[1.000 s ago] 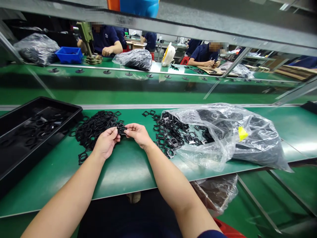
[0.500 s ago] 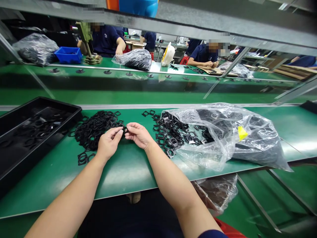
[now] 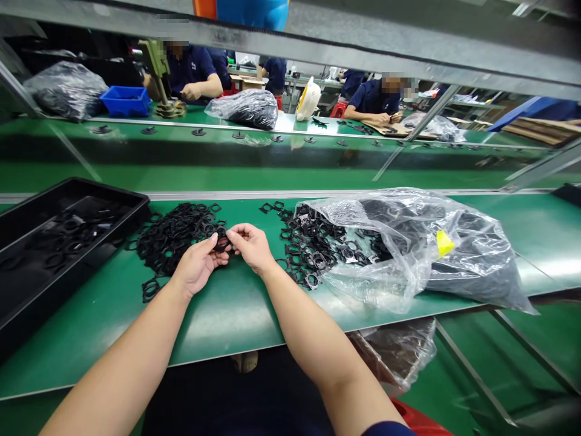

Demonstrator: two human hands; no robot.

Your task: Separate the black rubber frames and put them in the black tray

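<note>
Here, two hands (image 3: 196, 267), one black part (image 3: 222, 244)

Factory, green workbenches (image 3: 227, 315), workers (image 3: 194, 69) in navy

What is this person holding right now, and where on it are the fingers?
A small black ring-like part, held at its edges: the left hand at its left side, the right hand at its right.

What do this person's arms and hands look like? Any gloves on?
The bare left hand and bare right hand wear no gloves, and I see no rings. The left forearm and right forearm are uncovered, no watch or bracelet showing. A dark navy-blue cloth sleeve shows on the right arm; none shows on the left.
</note>
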